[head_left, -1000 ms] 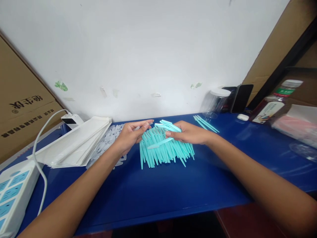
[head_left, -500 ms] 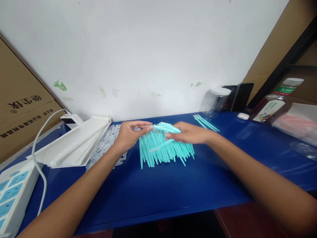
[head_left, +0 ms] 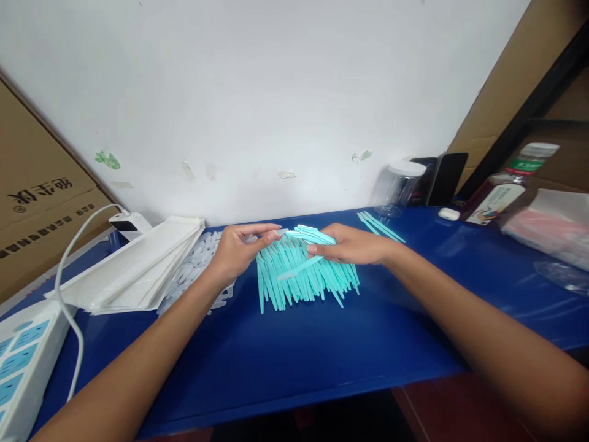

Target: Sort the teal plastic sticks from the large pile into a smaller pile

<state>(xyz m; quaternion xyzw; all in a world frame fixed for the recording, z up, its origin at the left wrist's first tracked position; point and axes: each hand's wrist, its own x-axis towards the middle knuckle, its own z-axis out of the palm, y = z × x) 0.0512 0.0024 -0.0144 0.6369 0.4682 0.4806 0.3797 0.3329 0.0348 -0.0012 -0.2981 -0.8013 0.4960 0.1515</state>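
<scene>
Several turquoise eyebrow razors (head_left: 317, 233) are bunched in my right hand (head_left: 347, 244), whose fingers and thumb are closed round their handles. One of them, turquoise with a paler end, slants down to the left below the thumb. My left hand (head_left: 242, 248) pinches a small translucent blade cap (head_left: 282, 232) between thumb and fingertips, close to the tips of the bunch. Whether the cap touches a razor I cannot tell. Under both hands lies a spread pile of turquoise razors (head_left: 294, 282). Behind my left wrist is a heap of translucent caps (head_left: 196, 258), partly hidden.
White paper sleeves (head_left: 133, 264) lie left of the caps, near a power strip (head_left: 27, 356) and white cable (head_left: 59, 276). A few razors (head_left: 381, 227) lie apart at back right, before a clear jar (head_left: 398, 187). A bottle (head_left: 501, 190) stands farther right.
The whole view has shifted slightly. My left fingertips have drawn a little away from the razor tips; my right hand keeps its hold on the bunch.
</scene>
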